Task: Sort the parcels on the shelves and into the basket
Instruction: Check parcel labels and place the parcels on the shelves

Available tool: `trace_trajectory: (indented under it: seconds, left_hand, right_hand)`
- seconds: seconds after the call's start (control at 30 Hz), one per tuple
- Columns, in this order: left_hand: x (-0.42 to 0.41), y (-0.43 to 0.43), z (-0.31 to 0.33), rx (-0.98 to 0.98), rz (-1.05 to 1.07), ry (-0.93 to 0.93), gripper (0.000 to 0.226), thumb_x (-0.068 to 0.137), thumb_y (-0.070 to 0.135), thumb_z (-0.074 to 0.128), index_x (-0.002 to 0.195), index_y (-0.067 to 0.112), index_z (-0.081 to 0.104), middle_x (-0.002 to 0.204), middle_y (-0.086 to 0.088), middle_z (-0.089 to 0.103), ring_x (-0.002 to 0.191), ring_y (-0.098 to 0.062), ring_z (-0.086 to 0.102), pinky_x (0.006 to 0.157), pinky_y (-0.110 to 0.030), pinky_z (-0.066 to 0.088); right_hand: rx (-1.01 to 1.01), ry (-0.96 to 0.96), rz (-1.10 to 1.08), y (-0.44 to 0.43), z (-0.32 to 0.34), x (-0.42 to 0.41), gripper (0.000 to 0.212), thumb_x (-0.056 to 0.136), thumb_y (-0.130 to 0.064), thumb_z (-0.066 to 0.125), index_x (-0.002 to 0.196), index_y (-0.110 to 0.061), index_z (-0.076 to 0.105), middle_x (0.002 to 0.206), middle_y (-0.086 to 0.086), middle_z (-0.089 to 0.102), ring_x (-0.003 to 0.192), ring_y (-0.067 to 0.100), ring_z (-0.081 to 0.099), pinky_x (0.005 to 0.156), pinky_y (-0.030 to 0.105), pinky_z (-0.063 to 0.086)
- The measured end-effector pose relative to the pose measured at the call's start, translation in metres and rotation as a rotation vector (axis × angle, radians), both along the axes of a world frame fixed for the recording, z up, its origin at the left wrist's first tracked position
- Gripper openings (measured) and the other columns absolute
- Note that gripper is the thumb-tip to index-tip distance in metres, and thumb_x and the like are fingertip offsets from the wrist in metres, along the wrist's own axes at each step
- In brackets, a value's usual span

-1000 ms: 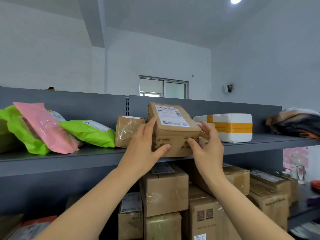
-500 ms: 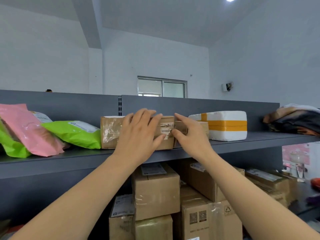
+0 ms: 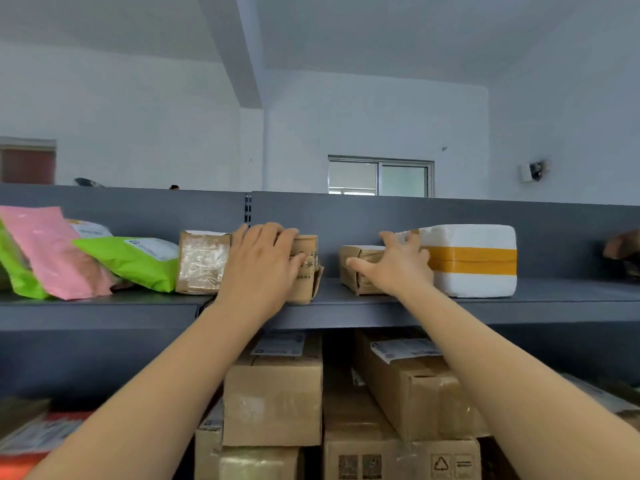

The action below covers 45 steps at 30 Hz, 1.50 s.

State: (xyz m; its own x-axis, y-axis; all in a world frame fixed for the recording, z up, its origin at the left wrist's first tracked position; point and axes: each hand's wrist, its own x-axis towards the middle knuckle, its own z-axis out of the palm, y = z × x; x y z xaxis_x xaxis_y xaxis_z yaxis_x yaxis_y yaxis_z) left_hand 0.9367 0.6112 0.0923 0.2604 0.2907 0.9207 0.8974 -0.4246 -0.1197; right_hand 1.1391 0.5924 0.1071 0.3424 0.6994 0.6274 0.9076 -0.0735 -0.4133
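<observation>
Crumpled brown box (image 3: 307, 281) left of foam box (image 3: 475, 237), left hand (image 3: 260, 268) curled over it; right hand (image 3: 403, 270) spread on smaller box (image 3: 360, 273)

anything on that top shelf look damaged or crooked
The cardboard box that the left hand holds has its lower right corner flap bent outward, so it looks battered. The small brown parcel that the right hand touches is creased and sits slightly askew beside the white foam box. Nothing looks spilled.
</observation>
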Motion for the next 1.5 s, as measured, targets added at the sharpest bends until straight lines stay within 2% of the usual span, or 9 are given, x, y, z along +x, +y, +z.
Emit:
trace_trajectory:
  seconds: [0.17,0.33,0.53,0.67,0.77,1.0,1.23,1.37,1.5]
  left_hand:
    - [-0.003,0.004,0.002,-0.045,0.025,-0.026,0.040,0.090,0.036,0.048,0.120,0.012,0.060,0.111,-0.008,0.061,0.104,-0.033,0.054,0.101,-0.050,0.034]
    - [-0.008,0.009,-0.002,-0.068,0.044,-0.027,0.042,0.094,0.035,0.051,0.129,0.012,0.053,0.123,-0.008,0.057,0.116,-0.032,0.049,0.105,-0.049,0.030]
    - [-0.008,0.012,-0.001,-0.137,0.043,0.015,0.060,0.089,0.048,0.052,0.138,0.015,0.044,0.133,-0.007,0.050,0.126,-0.029,0.040,0.111,-0.048,0.021]
    - [-0.008,0.012,-0.001,-0.141,0.033,0.013,0.060,0.089,0.049,0.052,0.139,0.015,0.044,0.134,-0.006,0.049,0.126,-0.028,0.040,0.111,-0.048,0.020]
    - [-0.010,0.012,-0.001,-0.154,0.017,0.013,0.060,0.091,0.048,0.050,0.140,0.016,0.041,0.136,-0.005,0.047,0.129,-0.027,0.037,0.113,-0.047,0.018]
    - [-0.007,-0.003,-0.011,0.050,-0.110,0.024,0.045,0.084,0.034,0.061,0.121,0.008,0.058,0.120,-0.010,0.057,0.115,-0.028,0.047,0.101,-0.047,0.039]
    - [0.012,-0.022,-0.013,0.062,-0.215,0.049,0.052,0.086,0.044,0.039,0.120,0.010,0.059,0.114,-0.005,0.059,0.109,-0.023,0.053,0.093,-0.038,0.045]
    - [0.018,-0.019,-0.019,0.087,-0.239,0.066,0.031,0.086,0.022,0.057,0.113,0.009,0.065,0.110,-0.006,0.062,0.106,-0.025,0.058,0.090,-0.039,0.046]
    - [0.023,-0.014,-0.024,0.075,-0.219,0.076,0.034,0.078,0.008,0.067,0.112,0.007,0.067,0.107,-0.007,0.065,0.102,-0.025,0.060,0.087,-0.038,0.048]
  right_hand:
    - [-0.003,0.095,0.004,0.007,-0.003,0.003,0.088,0.079,-0.058,0.061,0.147,-0.028,0.014,0.142,0.019,0.027,0.127,0.035,0.031,0.092,0.044,0.041]
    - [0.205,0.146,0.132,-0.011,-0.012,0.004,0.105,0.069,-0.052,0.070,0.149,-0.026,0.007,0.142,0.011,0.034,0.128,0.030,0.032,0.093,0.043,0.042]
    - [0.486,0.174,0.285,-0.033,-0.039,-0.008,0.118,0.065,-0.045,0.080,0.150,-0.023,0.001,0.149,0.000,0.023,0.135,0.018,0.020,0.105,0.032,0.028]
    - [0.550,0.174,0.277,-0.036,-0.047,-0.014,0.120,0.064,-0.042,0.083,0.151,-0.021,0.003,0.150,-0.002,0.020,0.136,0.014,0.017,0.103,0.023,0.019]
    - [0.552,0.172,0.248,-0.037,-0.049,-0.017,0.118,0.064,-0.042,0.083,0.151,-0.020,0.005,0.150,-0.002,0.019,0.138,0.014,0.017,0.108,0.027,0.021]
    - [0.592,0.165,0.195,-0.037,-0.055,-0.022,0.110,0.063,-0.042,0.084,0.148,-0.020,0.018,0.146,-0.004,0.023,0.135,0.013,0.022,0.104,0.024,0.025]
    - [0.363,0.190,0.144,-0.030,-0.035,-0.027,0.104,0.071,-0.057,0.071,0.148,-0.012,0.018,0.146,0.006,0.029,0.133,0.023,0.027,0.105,0.037,0.034]
    - [0.218,0.148,0.058,-0.020,-0.025,-0.036,0.099,0.077,-0.063,0.060,0.149,-0.011,0.014,0.144,0.011,0.030,0.131,0.028,0.029,0.104,0.040,0.037]
    - [0.134,0.129,0.154,-0.013,-0.029,-0.038,0.097,0.083,-0.061,0.056,0.151,-0.017,0.003,0.150,0.010,0.022,0.135,0.029,0.020,0.107,0.042,0.031]
